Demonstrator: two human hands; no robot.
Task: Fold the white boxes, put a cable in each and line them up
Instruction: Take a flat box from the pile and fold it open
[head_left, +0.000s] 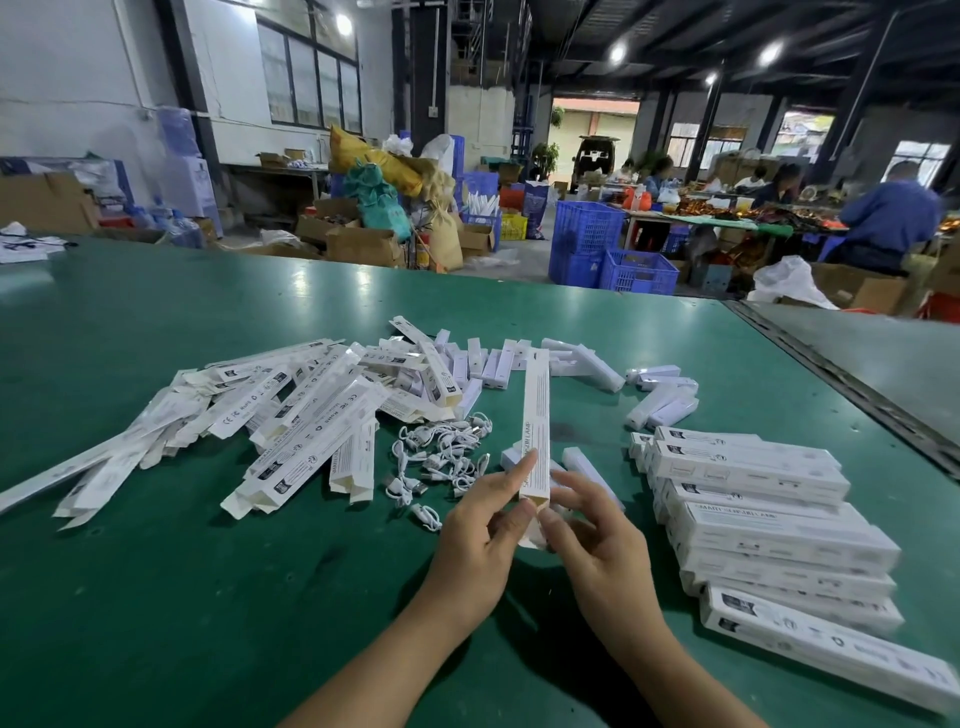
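Observation:
A long white box (536, 415) points away from me over the green table (156, 597), its near end open. My left hand (478, 535) pinches that near end from the left. My right hand (592, 535) holds the same end from the right, thumb at the opening and fingers curled beside it. A heap of flat unfolded boxes (291, 415) lies to the left. A tangle of white cables (441, 457) sits just left of the held box. Folded boxes (769, 525) are stacked in a row on the right.
Small white lamp units (660, 395) lie scattered at the back of the pile. A metal seam (841, 379) in the table runs along the right. Beyond the table stand blue crates (587, 239), cardboard boxes and people seated at another table.

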